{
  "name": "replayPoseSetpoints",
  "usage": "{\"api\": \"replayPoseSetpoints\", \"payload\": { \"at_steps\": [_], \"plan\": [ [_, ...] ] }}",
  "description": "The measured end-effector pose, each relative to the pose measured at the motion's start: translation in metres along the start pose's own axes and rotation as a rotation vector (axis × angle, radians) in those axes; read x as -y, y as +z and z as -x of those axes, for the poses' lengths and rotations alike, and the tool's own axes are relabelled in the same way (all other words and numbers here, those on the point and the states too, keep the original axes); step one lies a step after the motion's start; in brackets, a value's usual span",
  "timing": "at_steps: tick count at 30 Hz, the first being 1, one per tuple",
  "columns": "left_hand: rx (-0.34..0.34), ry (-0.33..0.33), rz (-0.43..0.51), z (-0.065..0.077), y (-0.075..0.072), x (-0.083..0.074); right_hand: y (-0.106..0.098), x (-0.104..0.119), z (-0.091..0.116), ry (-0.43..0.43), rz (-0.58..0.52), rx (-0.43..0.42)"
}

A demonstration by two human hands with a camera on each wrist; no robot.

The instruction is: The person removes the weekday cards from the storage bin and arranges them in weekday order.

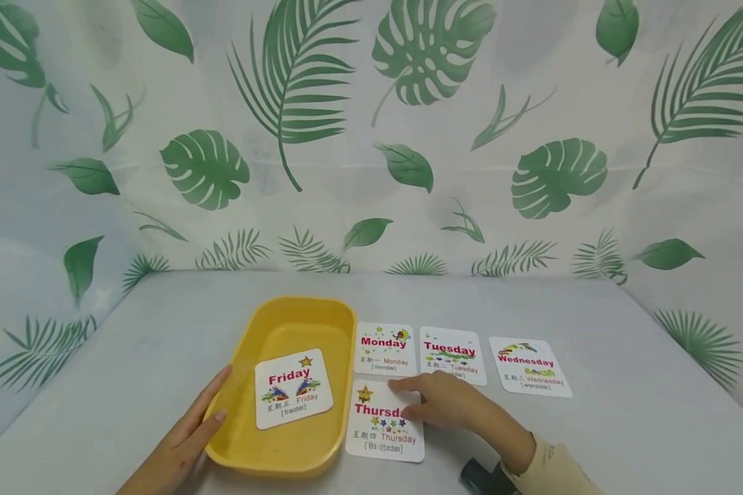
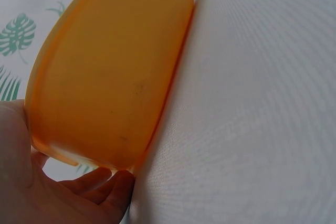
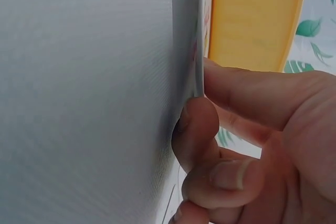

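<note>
My left hand [image 1: 176, 440] grips the near left side of a yellow plastic tub [image 1: 280, 462]; in the left wrist view its fingers [image 2: 113, 198] lie against the tub's outer wall. A white "Friday" card [image 1: 294, 388] lies inside the tub, face up. Just right of the tub, my right hand [image 1: 448, 402] pinches the right edge of the "Thursday" card [image 1: 380, 440]. The right wrist view shows that card [image 3: 200, 35] edge-on between thumb and fingers, slightly off the cloth. Part of its printed word is hidden by the hand.
Behind the held card lie the "Monday" card [image 1: 385, 349], the "Tuesday" card [image 1: 452, 344], partly covered by the right hand, and the "Wednesday" card [image 1: 530, 368] farther right. A leaf-patterned cloth [image 1: 359, 165] hangs behind the pale tabletop [image 1: 625, 447].
</note>
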State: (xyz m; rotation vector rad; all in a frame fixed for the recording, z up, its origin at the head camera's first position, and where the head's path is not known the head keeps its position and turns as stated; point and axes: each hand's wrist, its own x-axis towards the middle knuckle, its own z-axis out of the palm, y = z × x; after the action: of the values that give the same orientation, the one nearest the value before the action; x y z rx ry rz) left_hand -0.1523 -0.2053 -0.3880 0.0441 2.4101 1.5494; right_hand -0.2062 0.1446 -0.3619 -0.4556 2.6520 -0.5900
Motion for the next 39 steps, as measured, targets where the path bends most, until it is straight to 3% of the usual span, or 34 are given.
{"api": "replayPoseSetpoints", "payload": {
  "at_steps": [9,25,32,36,39],
  "plan": [
    [-0.010,0.010,-0.004,0.000,-0.001,0.001,0.003,0.002,-0.003,-0.021,0.036,-0.061],
    [-0.011,-0.025,-0.008,0.002,-0.005,0.001,0.002,0.004,-0.008,-0.010,0.042,-0.063],
    [0.005,-0.005,0.036,0.002,-0.002,0.002,-0.016,0.014,-0.018,-0.068,0.093,-0.209],
    [0.002,-0.019,0.042,0.002,0.000,0.001,-0.032,0.033,-0.032,-0.129,0.098,-0.301],
    [-0.003,-0.024,0.032,0.002,0.001,0.000,-0.038,0.051,-0.042,-0.196,0.106,-0.319]
  ]
}}
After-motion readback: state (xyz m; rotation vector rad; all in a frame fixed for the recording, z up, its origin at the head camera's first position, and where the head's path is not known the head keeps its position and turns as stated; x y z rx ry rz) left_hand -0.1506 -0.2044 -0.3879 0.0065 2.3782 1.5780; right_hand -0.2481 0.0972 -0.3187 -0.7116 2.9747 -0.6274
